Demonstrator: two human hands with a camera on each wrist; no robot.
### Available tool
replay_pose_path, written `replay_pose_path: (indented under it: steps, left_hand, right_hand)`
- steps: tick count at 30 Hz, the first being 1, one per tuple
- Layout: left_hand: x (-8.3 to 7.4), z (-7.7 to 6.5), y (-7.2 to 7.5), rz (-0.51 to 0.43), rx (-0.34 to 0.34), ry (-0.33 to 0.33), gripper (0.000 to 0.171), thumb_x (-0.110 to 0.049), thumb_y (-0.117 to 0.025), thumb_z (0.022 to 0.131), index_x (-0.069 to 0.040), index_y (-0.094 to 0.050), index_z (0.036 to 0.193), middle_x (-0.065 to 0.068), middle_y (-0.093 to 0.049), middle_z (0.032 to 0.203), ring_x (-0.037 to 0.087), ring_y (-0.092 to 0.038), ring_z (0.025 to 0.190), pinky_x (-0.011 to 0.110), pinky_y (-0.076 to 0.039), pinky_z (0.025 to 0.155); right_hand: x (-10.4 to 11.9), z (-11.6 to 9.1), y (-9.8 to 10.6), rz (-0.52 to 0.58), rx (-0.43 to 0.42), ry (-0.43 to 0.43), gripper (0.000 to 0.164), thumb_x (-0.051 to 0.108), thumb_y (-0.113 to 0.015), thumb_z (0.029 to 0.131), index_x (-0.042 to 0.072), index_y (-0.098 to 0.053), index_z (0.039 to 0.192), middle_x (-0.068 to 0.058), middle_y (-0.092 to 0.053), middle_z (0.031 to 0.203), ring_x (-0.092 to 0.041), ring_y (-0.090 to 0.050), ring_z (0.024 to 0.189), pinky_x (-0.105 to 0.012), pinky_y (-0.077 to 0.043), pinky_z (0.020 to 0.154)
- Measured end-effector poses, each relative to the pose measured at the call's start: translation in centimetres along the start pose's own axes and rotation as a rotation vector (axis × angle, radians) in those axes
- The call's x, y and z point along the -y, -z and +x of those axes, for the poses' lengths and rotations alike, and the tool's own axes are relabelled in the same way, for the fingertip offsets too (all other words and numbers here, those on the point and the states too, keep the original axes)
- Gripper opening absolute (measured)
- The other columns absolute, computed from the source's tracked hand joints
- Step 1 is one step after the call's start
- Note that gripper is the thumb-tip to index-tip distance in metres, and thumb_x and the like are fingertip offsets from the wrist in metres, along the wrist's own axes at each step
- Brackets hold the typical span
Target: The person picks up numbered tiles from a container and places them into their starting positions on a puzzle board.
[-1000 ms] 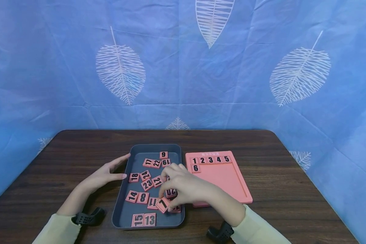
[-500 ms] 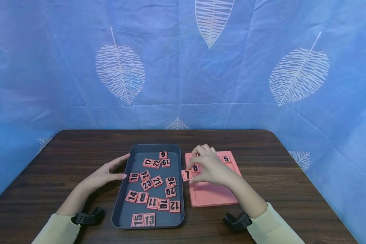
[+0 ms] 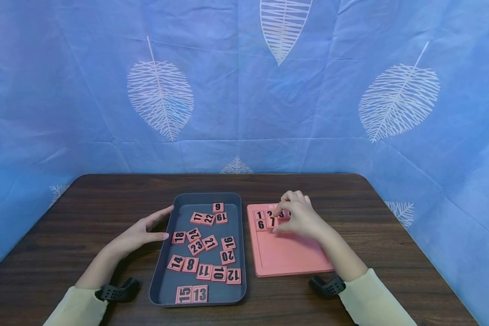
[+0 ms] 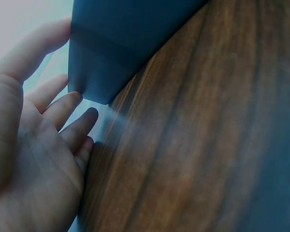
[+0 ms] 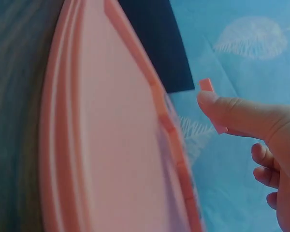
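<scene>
My right hand [image 3: 301,219] pinches a pink number tile [image 3: 272,222] marked 7 between thumb and fingers. It is over the pink puzzle board [image 3: 289,258], just right of the 6 tile [image 3: 261,225]. In the right wrist view the tile [image 5: 220,126] is edge-on and raised above the board surface. The top row of tiles is partly hidden behind this hand. My left hand [image 3: 140,231] rests its fingertips and thumb against the left side of the dark grey tray [image 3: 224,293], fingers fairly straight; the left wrist view has them at the tray's wall [image 4: 116,48].
Several loose number tiles lie in the tray at various angles, among them the 9 tile [image 3: 218,207] at the far end and the 13 tile [image 3: 200,293] near the front. Tray and board stand side by side on a dark wooden table [image 3: 391,271], with a blue leaf-patterned cloth [image 3: 236,99] behind.
My right hand has lifted the 7 tile out of the tray and carried it right, over the board to beside the 6. The left hand stays still at the tray.
</scene>
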State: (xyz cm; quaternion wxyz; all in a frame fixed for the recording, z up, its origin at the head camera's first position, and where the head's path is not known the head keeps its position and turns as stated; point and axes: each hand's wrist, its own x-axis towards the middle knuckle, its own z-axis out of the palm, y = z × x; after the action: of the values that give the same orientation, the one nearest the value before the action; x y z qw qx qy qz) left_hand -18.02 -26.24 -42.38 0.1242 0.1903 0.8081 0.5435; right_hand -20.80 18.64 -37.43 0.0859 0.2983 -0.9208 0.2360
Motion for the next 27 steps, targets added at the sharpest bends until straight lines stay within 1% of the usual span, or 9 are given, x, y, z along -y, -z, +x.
replay_pose_path:
  steps: [8, 16, 21, 27]
  left_hand:
    - [0.0, 0.0, 0.0, -0.006, 0.004, -0.004, 0.072, -0.019, -0.064, 0.093, -0.015, -0.025, 0.153, 0.020, -0.018, 0.155, 0.045, -0.009, 0.140, 0.070, -0.016, 0.102]
    - [0.1, 0.0, 0.0, -0.002, 0.001, -0.002, 0.072, -0.020, -0.065, 0.093, -0.015, -0.025, 0.153, 0.019, -0.019, 0.155, 0.045, -0.009, 0.140, 0.070, -0.015, 0.102]
    - [0.1, -0.1, 0.0, 0.003, -0.002, 0.000, 0.072, -0.020, -0.065, 0.093, -0.016, -0.025, 0.153, 0.019, -0.019, 0.155, 0.045, -0.009, 0.140, 0.070, -0.014, 0.102]
    - [0.0, -0.1, 0.0, -0.002, -0.001, -0.001, 0.072, -0.019, -0.065, 0.093, -0.016, -0.025, 0.153, 0.019, -0.018, 0.156, 0.045, -0.009, 0.140, 0.070, -0.015, 0.102]
  right_hand:
    - [-1.4, -0.1, -0.7, -0.040, 0.024, -0.067, 0.031, 0.029, -0.090, 0.062, 0.022, -0.071, 0.085, 0.000, -0.046, 0.094, -0.023, -0.036, 0.092, -0.042, -0.023, 0.080]
    - [-2.1, -0.2, -1.8, -0.043, 0.053, -0.094, 0.031, 0.034, -0.090, 0.063, 0.022, -0.070, 0.083, 0.003, -0.048, 0.096, -0.021, -0.037, 0.092, -0.042, -0.025, 0.080]
    - [-2.1, -0.2, -2.0, -0.062, 0.043, -0.080, 0.032, 0.036, -0.089, 0.064, 0.023, -0.072, 0.087, 0.004, -0.049, 0.096, -0.020, -0.037, 0.091, -0.041, -0.025, 0.079]
    - [-2.2, -0.3, -2.0, -0.061, 0.022, -0.048, 0.030, 0.033, -0.089, 0.066, 0.022, -0.075, 0.089, 0.005, -0.049, 0.096, -0.020, -0.037, 0.091, -0.041, -0.025, 0.079]
